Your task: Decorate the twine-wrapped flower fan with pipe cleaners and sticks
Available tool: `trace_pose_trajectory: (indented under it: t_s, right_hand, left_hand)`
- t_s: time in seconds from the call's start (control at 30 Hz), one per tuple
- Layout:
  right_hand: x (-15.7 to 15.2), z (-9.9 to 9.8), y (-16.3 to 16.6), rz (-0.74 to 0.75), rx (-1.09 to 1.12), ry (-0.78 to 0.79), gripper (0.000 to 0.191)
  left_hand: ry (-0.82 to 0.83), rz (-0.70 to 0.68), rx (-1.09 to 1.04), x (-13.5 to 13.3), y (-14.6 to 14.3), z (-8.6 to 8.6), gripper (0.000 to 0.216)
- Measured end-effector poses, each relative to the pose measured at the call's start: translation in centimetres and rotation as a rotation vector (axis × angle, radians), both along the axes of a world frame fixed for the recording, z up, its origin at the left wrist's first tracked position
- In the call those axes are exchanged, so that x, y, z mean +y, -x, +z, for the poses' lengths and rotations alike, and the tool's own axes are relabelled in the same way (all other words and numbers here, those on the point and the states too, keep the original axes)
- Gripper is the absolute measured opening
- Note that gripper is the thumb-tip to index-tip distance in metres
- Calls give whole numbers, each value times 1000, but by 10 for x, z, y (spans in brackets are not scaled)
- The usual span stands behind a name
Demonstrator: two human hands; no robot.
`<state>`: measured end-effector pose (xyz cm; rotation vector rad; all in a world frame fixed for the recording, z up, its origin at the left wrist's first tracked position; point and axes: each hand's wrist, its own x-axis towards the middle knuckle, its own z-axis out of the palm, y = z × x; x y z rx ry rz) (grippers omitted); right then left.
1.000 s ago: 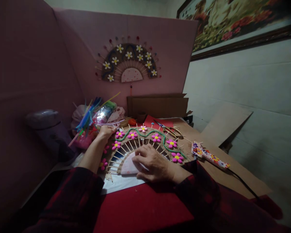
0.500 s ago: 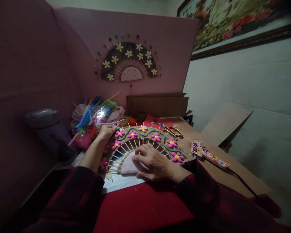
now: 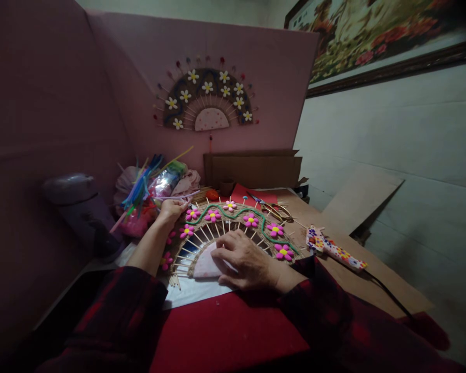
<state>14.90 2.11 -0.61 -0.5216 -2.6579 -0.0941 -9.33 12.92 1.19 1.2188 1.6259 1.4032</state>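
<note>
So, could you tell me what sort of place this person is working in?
Likely a home craft corner: there is a half-made woven fan with pink flowers, a bundle of coloured pipe cleaners and a patterned glue gun.

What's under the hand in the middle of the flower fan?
The right hand lies flat on the pale pink half-round centre of the fan; wooden sticks spread out around it. Whatever sits beneath the palm is hidden.
</note>
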Motion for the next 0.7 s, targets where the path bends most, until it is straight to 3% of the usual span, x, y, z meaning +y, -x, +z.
trace_pose_trajectory:
  t_s: [0.7]
  right_hand:
    - [2, -1, -1, -6, 4, -26, 35]
  left_hand:
    - [-53, 50, -21, 2, 7, 3, 23]
